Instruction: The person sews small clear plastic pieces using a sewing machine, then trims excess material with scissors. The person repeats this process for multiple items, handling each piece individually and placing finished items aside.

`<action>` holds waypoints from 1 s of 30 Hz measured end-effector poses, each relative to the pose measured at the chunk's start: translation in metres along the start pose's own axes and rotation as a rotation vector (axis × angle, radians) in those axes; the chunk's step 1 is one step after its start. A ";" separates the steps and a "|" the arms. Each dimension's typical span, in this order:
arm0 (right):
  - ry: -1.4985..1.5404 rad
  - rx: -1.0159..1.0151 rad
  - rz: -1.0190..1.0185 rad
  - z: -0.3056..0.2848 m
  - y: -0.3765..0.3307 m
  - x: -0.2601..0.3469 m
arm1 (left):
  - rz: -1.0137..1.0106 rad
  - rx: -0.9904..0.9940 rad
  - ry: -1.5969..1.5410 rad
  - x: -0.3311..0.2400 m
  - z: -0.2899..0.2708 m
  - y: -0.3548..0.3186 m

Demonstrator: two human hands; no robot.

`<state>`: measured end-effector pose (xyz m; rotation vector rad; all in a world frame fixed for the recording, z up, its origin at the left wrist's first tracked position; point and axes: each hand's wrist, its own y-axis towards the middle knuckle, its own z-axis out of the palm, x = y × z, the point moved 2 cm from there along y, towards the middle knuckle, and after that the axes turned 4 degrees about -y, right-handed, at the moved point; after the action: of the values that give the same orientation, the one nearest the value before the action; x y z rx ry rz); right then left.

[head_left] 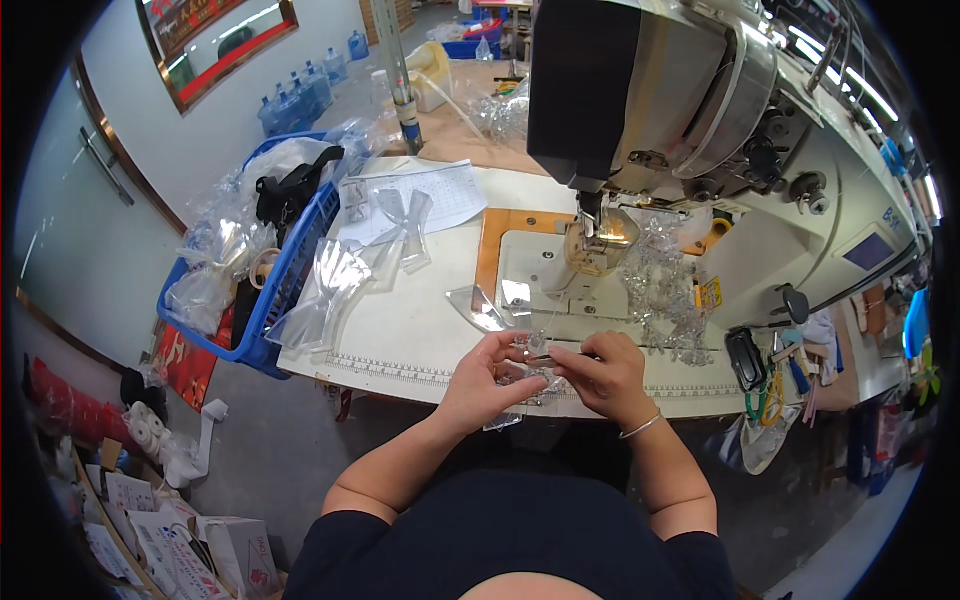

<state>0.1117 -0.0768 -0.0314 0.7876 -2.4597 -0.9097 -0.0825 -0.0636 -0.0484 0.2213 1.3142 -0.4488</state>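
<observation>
At the front edge of a white sewing table [400, 330], my left hand [482, 385] pinches a clear plastic piece [508, 372], part of which hangs below the edge. My right hand [612, 380], with a bangle at the wrist, is closed on a slim dark tool [541, 357]; its exact kind is too small to tell. The tool's tip reaches the plastic between the hands. Just beyond them stands an industrial sewing machine [680, 90], its needle area [592, 215] above the bed. A curved clear plastic panel [474, 308] lies left of the bed.
Several clear plastic cut pieces [335, 280] and a patterned paper sheet [455, 195] lie to the left. Beyond them is a blue basket [318, 235] of plastic bags. A heap of clear scraps [660, 290] sits right of the needle, near hanging scissors [772, 395].
</observation>
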 end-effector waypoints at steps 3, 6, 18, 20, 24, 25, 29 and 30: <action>0.068 -0.014 0.064 0.003 -0.002 -0.003 | 0.001 0.023 -0.042 0.003 -0.001 0.000; 0.264 -0.126 0.259 0.003 -0.008 -0.010 | -0.020 0.047 -0.361 0.016 -0.027 0.005; 1.993 -0.380 0.977 0.021 -0.059 -0.035 | 0.303 -0.044 -0.662 -0.049 -0.129 0.200; 2.078 -0.373 0.951 0.016 -0.044 -0.030 | 0.348 -0.415 -0.253 -0.026 -0.131 0.226; 1.950 -0.405 0.952 -0.001 -0.032 -0.019 | 0.632 -0.557 0.164 -0.023 -0.041 0.151; 1.901 -0.387 0.980 0.000 -0.031 -0.016 | 0.522 -0.396 0.260 -0.019 -0.017 0.116; 1.821 -0.379 0.983 0.014 -0.022 -0.009 | 1.063 0.146 0.832 -0.012 0.047 0.048; 1.794 -0.358 1.016 0.018 -0.021 -0.007 | 1.011 0.116 0.840 -0.014 0.053 0.044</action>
<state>0.1154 -0.0777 -0.0598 -0.0344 -0.7417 -0.0004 -0.0192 -0.0433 -0.0260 1.1967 1.7641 0.4990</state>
